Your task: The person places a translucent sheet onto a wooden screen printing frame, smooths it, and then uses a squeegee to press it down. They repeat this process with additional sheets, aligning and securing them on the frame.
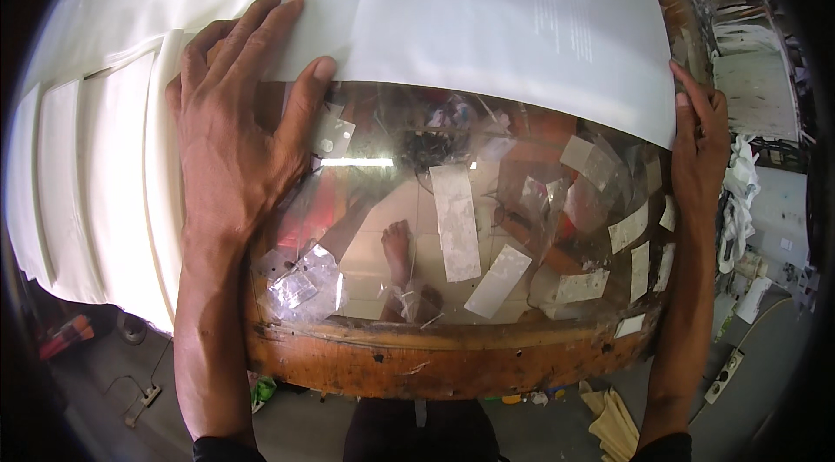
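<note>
A white plastic sheet [487, 18] with faint print lies across the far part of a glass-topped wooden table. My left hand [239, 105] rests at its near left corner, fingers stretched forward and thumb spread apart, the thumb tip on the sheet. At the right edge, my right hand [700, 127] has its index finger and thumb against the sheet's border, the other fingers curled behind. Whether the edge lies between that thumb and finger is hard to make out. The sheet's near edge runs between my two hands.
A stack of white folded sheets [113, 166] sits left of my left forearm. Pale tape strips [455, 223] and a crumpled clear plastic piece [304, 284] lie on the glass. The wooden rim [435, 366] faces me. A power strip [724, 375] is on the floor at right.
</note>
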Demonstrator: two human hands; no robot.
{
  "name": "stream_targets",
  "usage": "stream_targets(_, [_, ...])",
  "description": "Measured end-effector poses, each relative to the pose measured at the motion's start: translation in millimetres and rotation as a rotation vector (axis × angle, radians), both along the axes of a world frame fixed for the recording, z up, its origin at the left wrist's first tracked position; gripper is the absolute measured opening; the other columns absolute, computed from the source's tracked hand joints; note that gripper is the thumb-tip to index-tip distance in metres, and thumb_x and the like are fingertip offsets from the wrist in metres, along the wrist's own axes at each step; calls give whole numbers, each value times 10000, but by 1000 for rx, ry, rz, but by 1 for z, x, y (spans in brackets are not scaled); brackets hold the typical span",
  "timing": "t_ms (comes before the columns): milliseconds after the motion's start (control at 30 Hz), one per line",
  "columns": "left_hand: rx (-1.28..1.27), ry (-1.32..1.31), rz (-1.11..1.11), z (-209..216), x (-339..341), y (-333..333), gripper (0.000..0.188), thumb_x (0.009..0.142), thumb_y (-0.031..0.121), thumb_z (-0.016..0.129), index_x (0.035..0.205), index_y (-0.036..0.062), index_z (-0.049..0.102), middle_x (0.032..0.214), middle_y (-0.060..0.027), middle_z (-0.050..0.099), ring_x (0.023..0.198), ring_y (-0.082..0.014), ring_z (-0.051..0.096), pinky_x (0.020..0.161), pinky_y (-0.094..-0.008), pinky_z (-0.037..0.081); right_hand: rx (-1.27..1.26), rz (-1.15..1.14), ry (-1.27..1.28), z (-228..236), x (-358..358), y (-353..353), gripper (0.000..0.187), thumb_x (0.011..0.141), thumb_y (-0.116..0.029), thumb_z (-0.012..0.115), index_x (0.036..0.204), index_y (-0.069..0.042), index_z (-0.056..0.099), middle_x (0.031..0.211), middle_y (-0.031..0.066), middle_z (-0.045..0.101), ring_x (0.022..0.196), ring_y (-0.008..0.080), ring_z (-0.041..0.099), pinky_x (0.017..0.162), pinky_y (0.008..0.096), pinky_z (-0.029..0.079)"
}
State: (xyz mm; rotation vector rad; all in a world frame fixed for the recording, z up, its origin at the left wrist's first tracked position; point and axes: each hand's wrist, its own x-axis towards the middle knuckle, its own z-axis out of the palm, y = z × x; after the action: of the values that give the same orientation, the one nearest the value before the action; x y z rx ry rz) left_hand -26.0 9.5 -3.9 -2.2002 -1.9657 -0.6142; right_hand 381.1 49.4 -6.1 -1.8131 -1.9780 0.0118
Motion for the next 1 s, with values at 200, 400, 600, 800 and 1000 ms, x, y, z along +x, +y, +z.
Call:
stream_targets(200, [1, 12, 11, -3, -1, 0, 519, 945, 414, 692, 1381, 135, 660, 1453, -73, 627, 1345, -356, 490, 1158, -509, 324, -3, -7, 9, 0, -2, -1, 345, 1064, -202, 505, 1348, -168, 697, 1072, 138, 541, 1014, 276, 580, 947, 399, 467])
stream_targets(400, [-10, 2, 17, -1, -1, 0, 530, 942, 421, 692, 1384, 130, 659, 1456, -74, 625, 1349, -359, 487, 1156, -507, 327, 4, 12, 6, -1, 0, 0, 337, 1064, -199, 514, 1342, -157, 702, 1046, 133, 529, 980, 266, 571, 919, 389, 465])
stream_targets(600, [-27, 3, 27, -1, 0, -1, 533, 945, 423, 686, 1391, 135, 653, 1464, -71, 619, 1358, -364, 478, 1154, -520, 329, -9, 21, 5, 1, -2, -2, 333, 1064, -190, 519, 1339, -146, 702, 1043, 122, 534, 968, 254, 568, 900, 376, 464])
stream_targets(800, [-41, 25, 36, 3, 0, -2, 535, 949, 422, 680, 1398, 134, 646, 1468, -74, 614, 1367, -367, 472, 1161, -523, 325, -2, 25, 3, 3, -3, -2, 330, 1066, -189, 521, 1339, -147, 702, 1047, 116, 538, 983, 246, 568, 900, 368, 461])
stream_targets(1000, [-50, 1, 28, 1, 3, -5, 532, 948, 408, 684, 1399, 126, 644, 1467, -80, 614, 1370, -374, 472, 1165, -520, 322, -21, 13, 0, 2, 2, -6, 328, 1068, -197, 522, 1338, -151, 702, 1046, 113, 539, 995, 246, 569, 911, 368, 460])
